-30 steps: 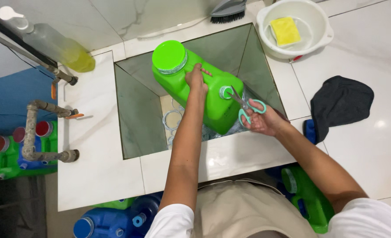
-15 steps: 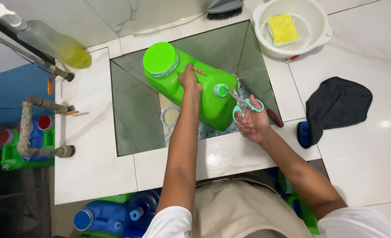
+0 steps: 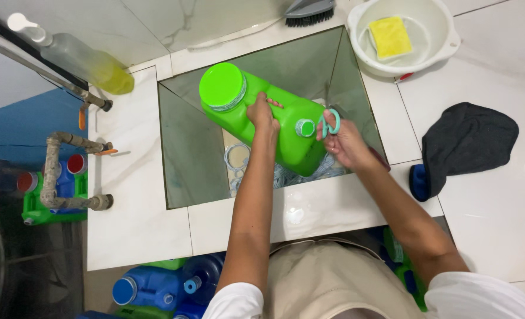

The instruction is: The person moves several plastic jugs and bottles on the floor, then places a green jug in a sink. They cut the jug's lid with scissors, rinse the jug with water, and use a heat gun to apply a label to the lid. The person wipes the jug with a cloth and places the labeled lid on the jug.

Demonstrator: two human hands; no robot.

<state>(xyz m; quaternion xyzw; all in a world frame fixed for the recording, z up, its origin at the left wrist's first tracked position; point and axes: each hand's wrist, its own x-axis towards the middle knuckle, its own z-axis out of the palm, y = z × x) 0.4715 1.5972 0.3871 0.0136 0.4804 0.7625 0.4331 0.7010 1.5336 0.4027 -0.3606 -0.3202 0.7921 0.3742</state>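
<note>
Here the left hand (image 3: 261, 111) grips the green jug (image 3: 262, 118); the right hand (image 3: 346, 142) holds scissors (image 3: 330, 123).

You have the jug (image 3: 274, 121) lying tilted over the sink (image 3: 191, 159), with your left hand (image 3: 261, 112) on its top side and your right hand (image 3: 345, 142) at its right end, holding scissors (image 3: 330, 123). The basin (image 3: 434, 50) (a sponge (image 3: 391, 36) lies in it) sits at the counter's (image 3: 138, 230) back right corner; the cloth (image 3: 466, 142) lies right of the sink, the bottle (image 3: 85, 59) at the back left.
</note>
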